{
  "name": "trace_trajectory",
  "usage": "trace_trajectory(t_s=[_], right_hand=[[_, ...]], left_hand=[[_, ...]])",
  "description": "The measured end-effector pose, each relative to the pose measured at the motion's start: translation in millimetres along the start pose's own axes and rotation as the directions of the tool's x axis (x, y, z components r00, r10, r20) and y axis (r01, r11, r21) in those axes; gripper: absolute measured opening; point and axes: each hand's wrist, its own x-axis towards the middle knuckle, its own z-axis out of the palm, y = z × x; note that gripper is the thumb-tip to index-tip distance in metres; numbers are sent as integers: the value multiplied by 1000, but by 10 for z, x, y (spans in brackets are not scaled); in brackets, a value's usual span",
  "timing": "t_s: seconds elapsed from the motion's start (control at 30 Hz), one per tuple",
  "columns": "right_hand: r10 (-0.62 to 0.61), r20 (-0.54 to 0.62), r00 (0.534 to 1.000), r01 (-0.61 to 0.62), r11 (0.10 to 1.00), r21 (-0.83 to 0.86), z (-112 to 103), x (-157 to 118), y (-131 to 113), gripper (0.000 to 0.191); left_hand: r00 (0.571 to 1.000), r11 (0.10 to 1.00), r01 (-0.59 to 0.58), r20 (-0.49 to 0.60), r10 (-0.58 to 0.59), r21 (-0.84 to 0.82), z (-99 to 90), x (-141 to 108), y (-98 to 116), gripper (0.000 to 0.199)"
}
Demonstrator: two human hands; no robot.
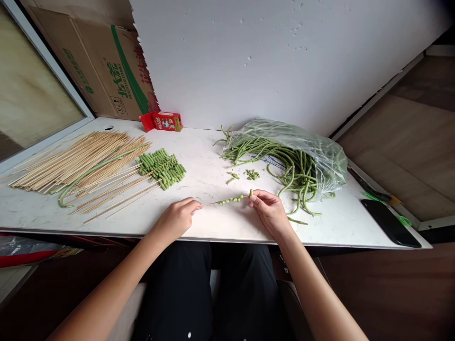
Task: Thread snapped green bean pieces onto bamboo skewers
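My left hand point(181, 215) is closed round a thin wooden skewer point(210, 203) near the table's front edge. Several short green bean pieces point(231, 200) are threaded along its right part. At the skewer's right end, my right hand point(268, 208) pinches a bean piece point(251, 192) between thumb and fingers. Left of my hands lies a stack of skewered bean pieces point(167, 170), next to a large pile of bare skewers point(88, 156). Long green beans point(302, 170) spill from a clear plastic bag point(320, 151) on the right.
Small bean scraps point(252, 174) lie behind my right hand. A red box point(168, 121) stands at the back, near a cardboard box point(103, 71). A black phone point(389, 222) rests at the right edge of the white table point(202, 151). A white board point(249, 61) rises behind.
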Motion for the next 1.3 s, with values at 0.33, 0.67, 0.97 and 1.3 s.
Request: trace_trajectory(t_s=[0.33,0.67,0.97,1.3], right_hand=[[52,-9,999,-52,999,4,44,8,-43,28],[63,-15,998,-64,998,-5,46,7,-33,31],[40,-10,999,-40,999,-24,46,0,-32,31],[101,-28,995,-102,994,-46,37,4,-17,33]], left_hand=[[986,991,-121,-107,126,58,22,-4,30,40],[981,984,-146,-116,158,107,48,-32,6,43],[983,985,-141,-107,152,104,62,-43,-16,45],[956,962,-174,-197,215,209,37,-32,29,43]])
